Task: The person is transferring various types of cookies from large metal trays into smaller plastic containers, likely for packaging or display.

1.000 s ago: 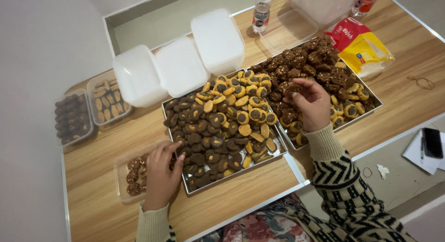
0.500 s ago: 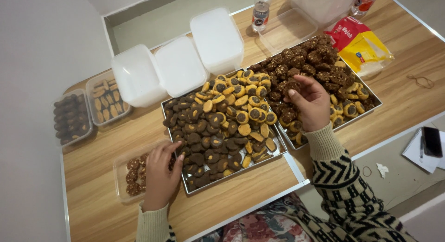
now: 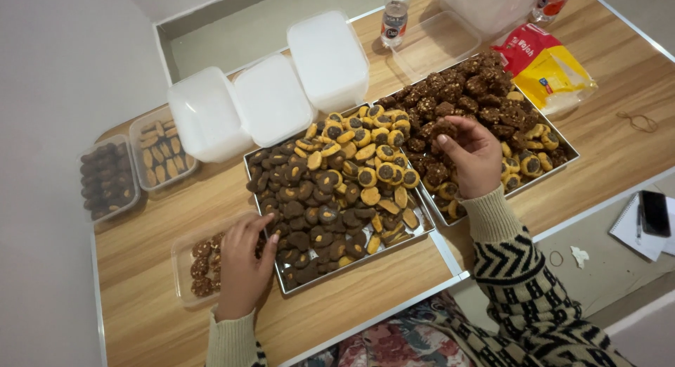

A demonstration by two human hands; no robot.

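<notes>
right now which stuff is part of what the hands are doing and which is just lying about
In use:
left hand over clear tub
right hand picking a dark cookie
two cookie trays

Lying about:
bottle
phone
rubber band
red and yellow packet

You sat at a wooden table (image 3: 605,93) with pale edging (even, soft light), a grey wall (image 3: 56,72) beside it.

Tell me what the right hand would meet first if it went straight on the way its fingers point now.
Probably the heap of dark brown crumb-coated cookies on the far rectangular metal tray. The right hand points up and left over them, already pinching one, though its height above the heap is unclear.
</notes>
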